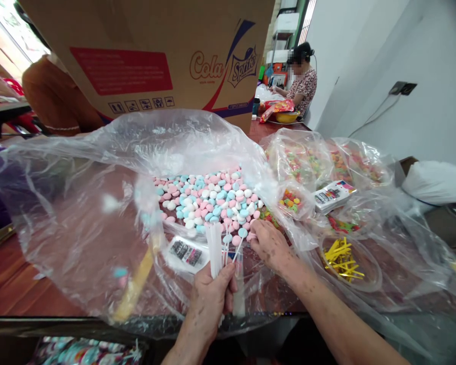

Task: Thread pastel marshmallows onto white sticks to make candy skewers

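Observation:
A bundle of thin white sticks [214, 251] stands up out of my left hand [213, 291], whose fingers are wrapped round it. A few sticks fan out to the right; the tip of one meets a round blue candy [242, 232]. My right hand [270, 246] reaches in from the right at the near edge of a heap of pink, blue and white candies [213, 197]. Its fingertips are pinched together on a pink candy [252, 236], partly hidden by the fingers. The heap lies inside a large clear plastic bag [95, 167] spread open across the table.
Printed cards [188, 253] lie left of my hands, with another stack of cards [334, 195] at the right. Yellow twist ties [343, 259] sit in a clear dish. Bags of gummy candies [304, 157] stand behind. A large cardboard box [137, 30] blocks the far side; a person [306, 83] sits beyond.

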{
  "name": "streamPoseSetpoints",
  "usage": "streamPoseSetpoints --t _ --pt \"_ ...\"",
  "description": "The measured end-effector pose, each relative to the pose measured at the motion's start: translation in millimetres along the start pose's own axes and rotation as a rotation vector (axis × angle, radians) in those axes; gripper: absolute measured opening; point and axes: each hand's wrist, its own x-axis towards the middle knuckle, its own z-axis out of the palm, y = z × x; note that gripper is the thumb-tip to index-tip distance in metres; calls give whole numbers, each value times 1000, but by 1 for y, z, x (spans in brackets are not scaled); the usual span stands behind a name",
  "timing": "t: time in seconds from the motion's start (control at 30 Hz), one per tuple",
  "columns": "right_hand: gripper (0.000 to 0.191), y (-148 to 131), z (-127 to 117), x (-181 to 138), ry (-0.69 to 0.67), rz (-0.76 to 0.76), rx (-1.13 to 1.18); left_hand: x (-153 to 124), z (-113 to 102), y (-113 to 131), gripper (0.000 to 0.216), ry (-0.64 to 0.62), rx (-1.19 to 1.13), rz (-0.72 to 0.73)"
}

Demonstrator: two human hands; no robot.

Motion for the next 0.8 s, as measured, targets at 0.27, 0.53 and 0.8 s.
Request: streamPoseSetpoints --t 0.27,0.53,0.8 --pt "31 3 -10 -3 15 174 905 0 0 0 33 14 163 48" --pt "38 9 -7 -10 45 177 1063 2 3 -3 34 32 157 30" --pt "34 11 -3 -10 9 107 1036 3 2 -5 32 36 156 50"
